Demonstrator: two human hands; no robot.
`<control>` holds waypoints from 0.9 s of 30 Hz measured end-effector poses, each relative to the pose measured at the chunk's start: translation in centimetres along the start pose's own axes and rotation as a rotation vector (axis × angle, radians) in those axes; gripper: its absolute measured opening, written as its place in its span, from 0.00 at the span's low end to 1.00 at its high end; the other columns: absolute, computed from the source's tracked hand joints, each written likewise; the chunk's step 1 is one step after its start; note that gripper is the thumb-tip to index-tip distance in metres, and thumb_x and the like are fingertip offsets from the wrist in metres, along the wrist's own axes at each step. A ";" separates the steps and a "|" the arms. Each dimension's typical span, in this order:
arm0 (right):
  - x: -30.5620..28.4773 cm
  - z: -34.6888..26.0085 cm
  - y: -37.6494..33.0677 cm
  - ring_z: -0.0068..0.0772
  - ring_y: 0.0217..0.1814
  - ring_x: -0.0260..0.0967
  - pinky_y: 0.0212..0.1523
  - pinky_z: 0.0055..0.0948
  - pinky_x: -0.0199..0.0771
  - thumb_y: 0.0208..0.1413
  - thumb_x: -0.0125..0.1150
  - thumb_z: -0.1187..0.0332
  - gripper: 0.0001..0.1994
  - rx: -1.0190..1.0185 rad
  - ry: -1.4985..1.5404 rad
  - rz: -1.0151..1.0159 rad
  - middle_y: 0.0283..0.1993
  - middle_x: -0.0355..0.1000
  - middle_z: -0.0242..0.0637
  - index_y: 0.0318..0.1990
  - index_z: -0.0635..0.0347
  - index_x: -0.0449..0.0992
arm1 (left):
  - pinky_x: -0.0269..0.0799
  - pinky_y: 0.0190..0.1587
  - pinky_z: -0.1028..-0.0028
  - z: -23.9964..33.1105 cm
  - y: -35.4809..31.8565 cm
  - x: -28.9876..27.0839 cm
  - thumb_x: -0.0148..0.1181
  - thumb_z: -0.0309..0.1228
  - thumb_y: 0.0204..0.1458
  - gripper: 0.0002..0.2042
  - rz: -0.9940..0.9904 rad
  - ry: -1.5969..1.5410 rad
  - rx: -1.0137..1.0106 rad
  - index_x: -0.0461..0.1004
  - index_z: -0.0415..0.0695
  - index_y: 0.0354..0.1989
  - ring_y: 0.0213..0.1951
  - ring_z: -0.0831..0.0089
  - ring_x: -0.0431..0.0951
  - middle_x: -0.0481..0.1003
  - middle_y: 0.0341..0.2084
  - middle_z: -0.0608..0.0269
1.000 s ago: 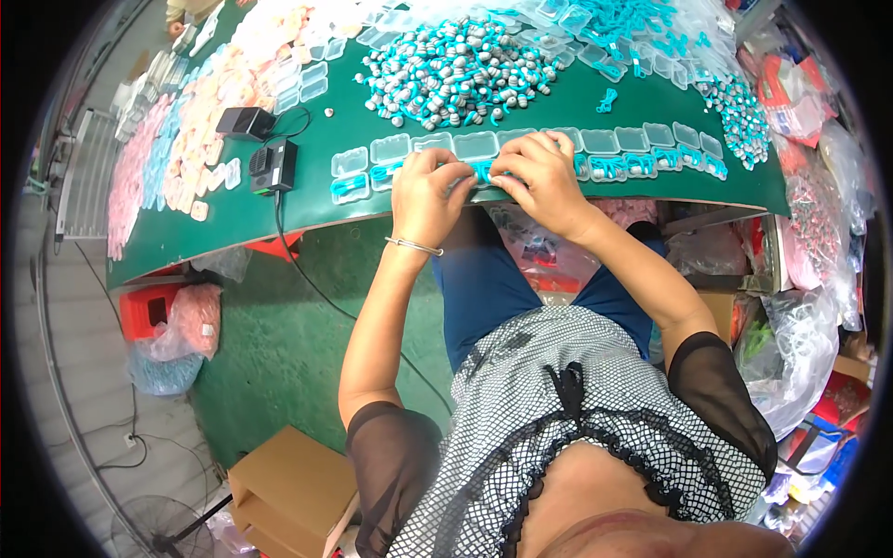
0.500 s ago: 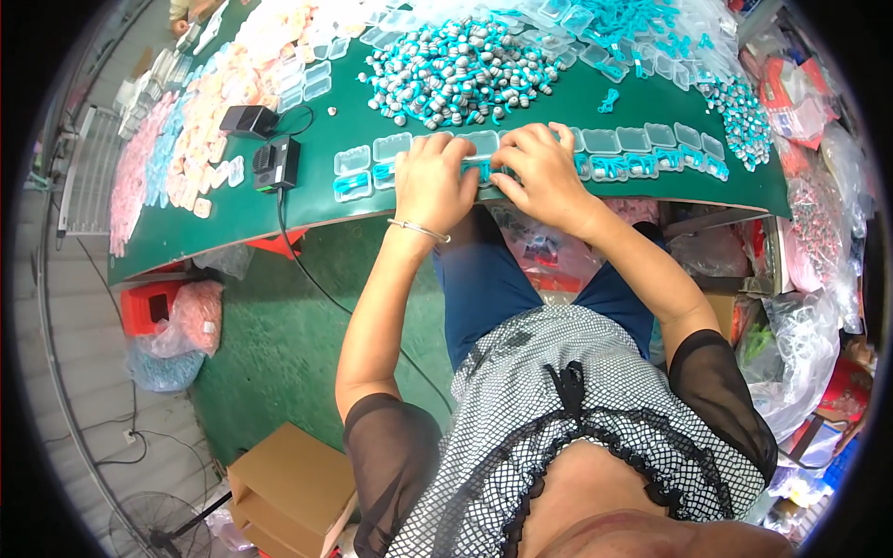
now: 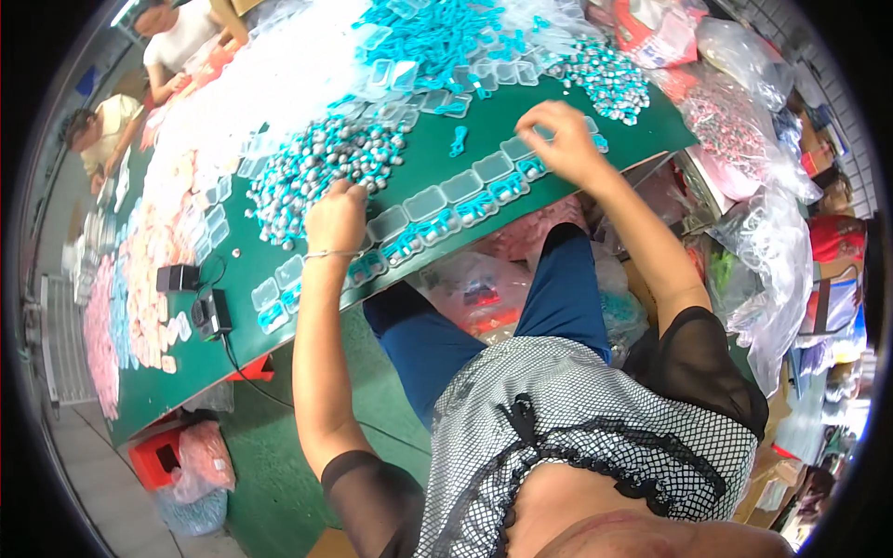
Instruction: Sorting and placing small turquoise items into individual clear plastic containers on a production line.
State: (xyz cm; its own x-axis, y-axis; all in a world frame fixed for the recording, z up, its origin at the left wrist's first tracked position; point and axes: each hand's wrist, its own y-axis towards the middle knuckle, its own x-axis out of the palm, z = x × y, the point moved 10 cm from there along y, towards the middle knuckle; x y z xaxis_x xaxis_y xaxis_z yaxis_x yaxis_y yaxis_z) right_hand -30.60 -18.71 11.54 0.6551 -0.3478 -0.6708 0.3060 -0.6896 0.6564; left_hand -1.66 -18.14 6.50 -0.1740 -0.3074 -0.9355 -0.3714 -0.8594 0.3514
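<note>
My left hand (image 3: 336, 221) is at the near right edge of a heap of small grey-and-white rounded pieces with teal cords (image 3: 321, 158). Its fingers are curled together at the heap, and what they hold, if anything, is hidden. Over the right end of a row of small clear hinged boxes (image 3: 460, 186) hovers my right hand (image 3: 561, 144), thumb and fingers apart, nothing visible in it. The boxes lie with lids raised along the table's near edge, teal cord pieces (image 3: 445, 223) inside them. My left wrist and forearm cover part of the row.
Loose teal cords (image 3: 433, 42) and another heap of grey-and-teal pieces (image 3: 609, 79) lie farther back on the green table (image 3: 437, 149). Black devices (image 3: 211, 314) with a cable stand at left, near pale orange pieces (image 3: 149, 321). Two people sit at the far left. Plastic bags (image 3: 772, 251) crowd the right.
The view has turned, so the table now slants up to the right. My hands, close together over the boxes before, have parted: left to the heap, right toward the row's right end.
</note>
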 end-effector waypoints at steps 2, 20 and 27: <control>-3.3 7.5 -0.1 0.35 0.37 0.74 0.40 0.33 0.73 0.45 0.62 0.68 0.06 0.186 -0.102 0.060 0.32 0.76 0.34 0.33 0.54 0.78 | 0.72 0.29 0.62 0.2 0.4 -1.7 0.56 0.26 0.48 0.04 0.034 -0.166 -0.043 0.75 0.44 0.30 0.27 0.56 0.77 0.73 0.26 0.57; 0.5 23.8 1.7 0.55 0.45 0.73 0.41 0.52 0.72 0.51 0.44 0.68 0.14 0.532 -0.740 -0.283 0.42 0.74 0.51 0.42 0.56 0.74 | 0.65 0.28 0.82 -6.2 -9.8 -4.2 0.62 0.23 0.49 0.07 0.216 -0.931 -0.477 0.79 0.39 0.37 0.23 0.86 0.67 0.75 0.28 0.70; 0.7 23.1 2.9 0.43 0.37 0.76 0.37 0.41 0.74 0.52 0.54 0.64 0.12 0.463 -0.548 -0.193 0.38 0.77 0.44 0.42 0.53 0.77 | 0.67 0.27 0.83 -7.3 -14.3 -3.8 0.63 0.23 0.48 0.08 0.220 -1.041 -0.628 0.78 0.41 0.38 0.24 0.87 0.69 0.75 0.26 0.71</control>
State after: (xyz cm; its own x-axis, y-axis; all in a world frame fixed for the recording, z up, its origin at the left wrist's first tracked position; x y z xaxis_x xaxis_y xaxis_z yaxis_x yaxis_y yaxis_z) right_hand -45.22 -35.60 4.95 0.1432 -0.3771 -0.9150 -0.0214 -0.9255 0.3781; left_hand 10.98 -7.63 4.79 -0.9269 -0.2453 -0.2839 0.2094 -0.9661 0.1510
